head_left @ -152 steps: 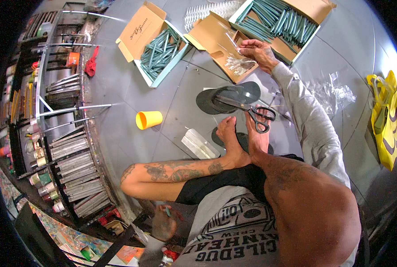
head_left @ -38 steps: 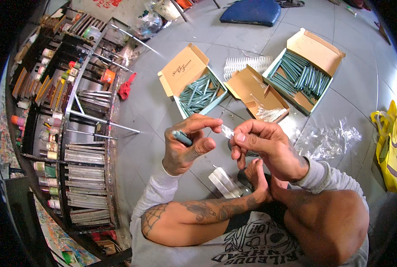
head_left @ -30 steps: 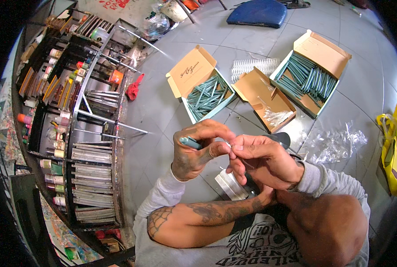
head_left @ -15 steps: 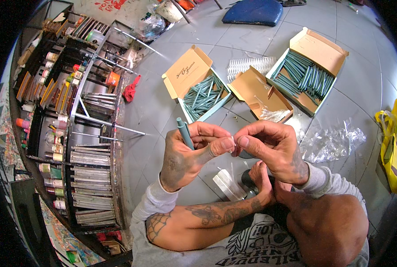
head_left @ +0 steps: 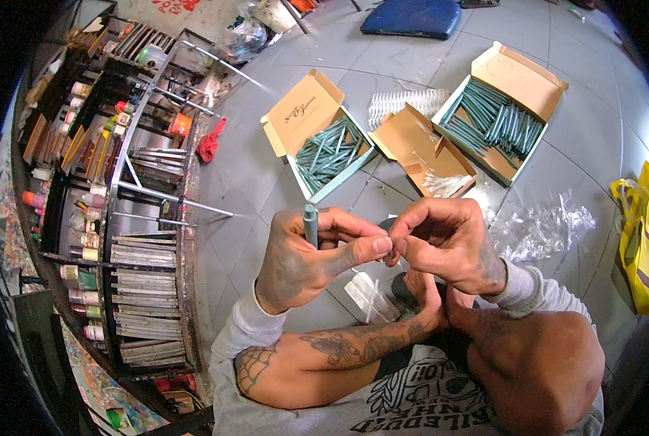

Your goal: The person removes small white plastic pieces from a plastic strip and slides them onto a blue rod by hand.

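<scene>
My left hand is closed with a dark green pen held upright between thumb and palm. Its thumb and forefinger pinch at the same spot as those of my right hand, fingertips meeting. Something tiny and whitish lies between the fingertips, too small and hidden to name. Past my hands, an open carton holds several loose green pens, and a second carton to the right holds more in neater rows. Between them, an open brown box contains a bunch of thin white strips.
Clear ridged plastic lies behind the brown box. Crumpled clear film and a yellow bag are on the right. A white piece rests beside my feet. A metal-framed shelf with jars lines the left; a blue cushion lies far off.
My hands have shifted slightly right and down, still pinching together. The pen in my left hand now stands more upright.
</scene>
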The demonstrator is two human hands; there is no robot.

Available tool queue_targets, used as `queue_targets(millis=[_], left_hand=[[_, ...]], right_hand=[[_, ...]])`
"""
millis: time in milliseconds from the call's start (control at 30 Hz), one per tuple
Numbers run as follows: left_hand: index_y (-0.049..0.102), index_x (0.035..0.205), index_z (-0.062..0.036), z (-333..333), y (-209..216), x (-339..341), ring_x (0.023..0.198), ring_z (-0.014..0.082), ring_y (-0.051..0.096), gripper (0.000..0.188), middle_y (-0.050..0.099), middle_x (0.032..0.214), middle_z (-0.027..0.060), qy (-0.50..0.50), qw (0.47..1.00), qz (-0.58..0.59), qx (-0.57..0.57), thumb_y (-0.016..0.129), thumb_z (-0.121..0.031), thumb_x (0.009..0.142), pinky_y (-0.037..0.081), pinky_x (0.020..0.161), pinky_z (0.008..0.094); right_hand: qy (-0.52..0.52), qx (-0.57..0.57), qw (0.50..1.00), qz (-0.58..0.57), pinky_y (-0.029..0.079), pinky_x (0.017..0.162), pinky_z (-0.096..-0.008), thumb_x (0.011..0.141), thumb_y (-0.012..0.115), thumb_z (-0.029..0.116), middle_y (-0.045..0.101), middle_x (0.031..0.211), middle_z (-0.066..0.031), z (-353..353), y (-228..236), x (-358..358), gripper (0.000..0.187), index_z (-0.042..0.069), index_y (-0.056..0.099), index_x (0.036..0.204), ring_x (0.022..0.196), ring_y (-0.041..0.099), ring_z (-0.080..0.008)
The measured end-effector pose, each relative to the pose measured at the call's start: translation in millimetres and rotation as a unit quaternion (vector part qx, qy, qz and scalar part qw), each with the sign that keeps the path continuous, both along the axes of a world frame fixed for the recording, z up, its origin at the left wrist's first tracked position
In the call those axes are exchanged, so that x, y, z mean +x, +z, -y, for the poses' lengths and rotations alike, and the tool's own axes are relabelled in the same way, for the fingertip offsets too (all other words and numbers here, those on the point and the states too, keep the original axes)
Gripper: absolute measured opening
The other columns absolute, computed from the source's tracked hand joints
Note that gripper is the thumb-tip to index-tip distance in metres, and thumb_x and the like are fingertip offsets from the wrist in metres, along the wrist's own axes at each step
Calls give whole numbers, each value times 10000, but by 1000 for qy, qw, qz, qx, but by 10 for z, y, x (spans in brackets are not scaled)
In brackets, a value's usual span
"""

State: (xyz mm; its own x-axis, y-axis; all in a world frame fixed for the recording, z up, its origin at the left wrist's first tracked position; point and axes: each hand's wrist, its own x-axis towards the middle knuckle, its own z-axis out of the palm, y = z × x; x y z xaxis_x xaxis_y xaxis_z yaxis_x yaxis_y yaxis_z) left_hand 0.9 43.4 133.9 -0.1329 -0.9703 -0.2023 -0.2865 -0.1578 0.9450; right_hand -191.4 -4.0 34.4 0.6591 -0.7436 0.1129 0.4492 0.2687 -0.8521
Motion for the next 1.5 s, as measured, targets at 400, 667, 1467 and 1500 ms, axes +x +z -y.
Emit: queue_targets(millis=[400, 667, 1467, 1500], left_hand=[[715, 931, 39, -40, -111, -53, 741, 123, 696, 133, 740, 839, 123, 0, 999, 1, -39, 778, -41, 844, 561, 650, 227], [704, 957, 71, -38, -17, -59, 817, 146, 705, 145, 728, 881, 129, -4, 1000, 8, 3, 751, -38, 873, 585, 742, 252], [720, 944, 27, -72, -27, -73, 682, 76, 627, 166, 727, 822, 92, -8, 992, 122, -42, 762, -122, 882, 492, 592, 216], [718, 947, 30, -78, -45, -64, 699, 92, 640, 171, 727, 831, 97, -8, 992, 115, -46, 761, -123, 883, 509, 612, 228]], right_hand=[[63, 2, 998, -6, 534, 769, -272, 896, 641, 53, 715, 890, -77, 95, -73, -100, 94, -24, 674, 936, 846, 661, -116], [56, -13, 998, -29, 542, 785, -272, 904, 662, 85, 722, 888, -96, 84, -12, -131, 130, -36, 683, 947, 845, 676, -127], [54, -18, 998, -12, 549, 784, -292, 903, 675, 72, 722, 859, -90, 81, 20, -173, 110, -34, 694, 925, 834, 683, -142], [55, -17, 998, -10, 549, 787, -295, 911, 673, 73, 723, 860, -94, 79, 25, -172, 113, -36, 695, 930, 834, 685, -146]])
